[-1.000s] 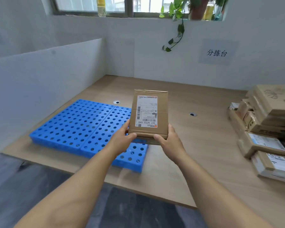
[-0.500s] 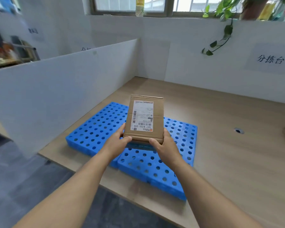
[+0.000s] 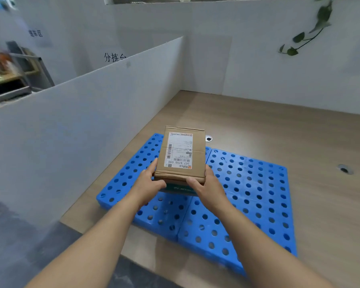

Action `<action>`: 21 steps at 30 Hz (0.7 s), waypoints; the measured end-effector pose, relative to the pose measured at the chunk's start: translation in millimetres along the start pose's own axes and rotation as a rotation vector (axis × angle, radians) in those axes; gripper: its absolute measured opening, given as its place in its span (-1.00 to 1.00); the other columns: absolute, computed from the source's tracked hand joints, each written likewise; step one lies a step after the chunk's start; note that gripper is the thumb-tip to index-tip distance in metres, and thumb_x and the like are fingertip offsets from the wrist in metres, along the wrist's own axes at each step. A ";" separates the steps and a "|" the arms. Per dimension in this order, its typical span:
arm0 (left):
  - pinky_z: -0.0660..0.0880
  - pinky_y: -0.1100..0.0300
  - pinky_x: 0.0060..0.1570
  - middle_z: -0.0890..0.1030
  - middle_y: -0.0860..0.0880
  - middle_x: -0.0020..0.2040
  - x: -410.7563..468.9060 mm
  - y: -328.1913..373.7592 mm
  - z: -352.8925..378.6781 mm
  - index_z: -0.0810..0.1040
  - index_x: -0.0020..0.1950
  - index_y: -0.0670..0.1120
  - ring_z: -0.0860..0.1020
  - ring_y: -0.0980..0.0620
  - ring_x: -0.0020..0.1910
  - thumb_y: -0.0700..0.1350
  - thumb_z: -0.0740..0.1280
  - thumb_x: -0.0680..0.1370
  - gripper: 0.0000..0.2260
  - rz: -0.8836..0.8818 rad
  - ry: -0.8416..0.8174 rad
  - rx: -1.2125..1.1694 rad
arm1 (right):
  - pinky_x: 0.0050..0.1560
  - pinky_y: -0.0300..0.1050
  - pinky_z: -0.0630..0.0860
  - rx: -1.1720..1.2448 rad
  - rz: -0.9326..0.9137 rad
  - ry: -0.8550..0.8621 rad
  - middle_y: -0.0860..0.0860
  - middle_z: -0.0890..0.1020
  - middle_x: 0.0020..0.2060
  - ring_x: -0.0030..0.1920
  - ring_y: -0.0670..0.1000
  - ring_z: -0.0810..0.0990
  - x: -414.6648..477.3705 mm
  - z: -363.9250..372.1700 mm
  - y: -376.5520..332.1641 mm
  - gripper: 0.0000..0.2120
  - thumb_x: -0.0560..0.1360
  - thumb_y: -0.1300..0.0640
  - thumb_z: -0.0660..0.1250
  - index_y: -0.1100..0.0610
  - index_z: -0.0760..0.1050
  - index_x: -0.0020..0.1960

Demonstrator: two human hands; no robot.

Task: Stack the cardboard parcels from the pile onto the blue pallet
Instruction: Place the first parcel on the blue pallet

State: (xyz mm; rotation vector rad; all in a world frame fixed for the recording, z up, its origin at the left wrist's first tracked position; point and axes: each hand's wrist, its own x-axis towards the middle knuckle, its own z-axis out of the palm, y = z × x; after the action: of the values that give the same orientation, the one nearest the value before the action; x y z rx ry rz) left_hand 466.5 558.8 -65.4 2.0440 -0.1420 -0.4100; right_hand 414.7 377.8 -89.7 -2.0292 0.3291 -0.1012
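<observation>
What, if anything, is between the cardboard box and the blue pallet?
Nothing visible. The left hand and right hand hold the brown cardboard parcel with a white label right over the blue perforated plastic pallet, and nothing else shows on it.

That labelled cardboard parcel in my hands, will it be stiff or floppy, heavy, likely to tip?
Probably stiff: the cardboard parcel shows flat faces and crisp edges though the left hand and right hand grip only its near end. Likely light, held out that way. Flat and boxy, it should sit steady on the blue pallet.
</observation>
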 end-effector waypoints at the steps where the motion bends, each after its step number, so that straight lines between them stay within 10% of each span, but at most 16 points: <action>1: 0.49 0.22 -0.18 0.38 -0.02 0.31 9.1 -3.5 -7.8 0.05 0.52 0.21 0.49 -0.02 0.10 -0.25 0.28 0.48 -0.27 0.001 -0.002 0.008 | 0.22 -0.03 0.45 0.008 0.005 0.000 -0.03 0.50 0.21 0.19 -0.01 0.47 5.4 5.5 -4.1 -0.46 0.49 -0.07 0.33 0.00 0.23 0.41; 9: 0.43 0.31 -0.36 0.51 0.08 0.11 77.3 -27.5 -72.3 0.10 0.44 0.35 0.46 0.07 -0.24 -0.31 0.20 0.49 -0.29 -0.007 -0.075 0.079 | 0.14 -0.01 0.50 -0.039 0.139 0.050 -0.01 0.48 0.19 0.12 0.03 0.49 53.5 68.8 -34.7 -0.29 0.41 -0.02 0.39 -0.04 0.13 0.46; 14: 0.58 0.03 -0.08 0.54 0.05 0.14 125.4 -46.6 -102.7 0.04 0.42 0.44 0.56 -0.08 -0.01 -0.26 0.20 0.45 -0.24 -0.001 -0.112 0.103 | 0.17 0.01 0.47 -0.051 0.203 0.094 0.02 0.44 0.23 0.15 0.04 0.46 89.3 109.8 -44.6 -0.26 0.43 0.00 0.37 -0.03 0.08 0.50; 18: 0.45 0.17 -0.21 0.47 0.04 0.15 152.2 -60.2 -112.8 0.01 0.47 0.36 0.51 -0.02 -0.11 -0.27 0.19 0.48 -0.26 0.002 -0.126 0.118 | 0.12 -0.11 0.40 -0.066 0.219 0.123 0.02 0.39 0.21 0.11 0.00 0.42 109.4 128.7 -45.7 -0.33 0.48 0.05 0.35 -0.07 0.10 0.48; 21: 0.36 0.22 0.04 0.43 0.01 0.31 170.0 -72.0 -113.7 0.06 0.53 0.18 0.44 0.00 0.17 -0.30 0.21 0.52 -0.31 -0.001 -0.119 0.094 | 0.15 -0.15 0.33 -0.078 0.213 0.128 0.02 0.35 0.24 0.17 -0.01 0.38 121.8 135.4 -44.9 -0.30 0.51 0.07 0.34 -0.07 0.04 0.52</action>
State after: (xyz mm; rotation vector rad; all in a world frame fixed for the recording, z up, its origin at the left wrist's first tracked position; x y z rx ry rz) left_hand 659.8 642.4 -117.0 2.1120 -0.2361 -0.5344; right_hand 568.7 480.1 -121.6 -2.0560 0.6358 -0.0871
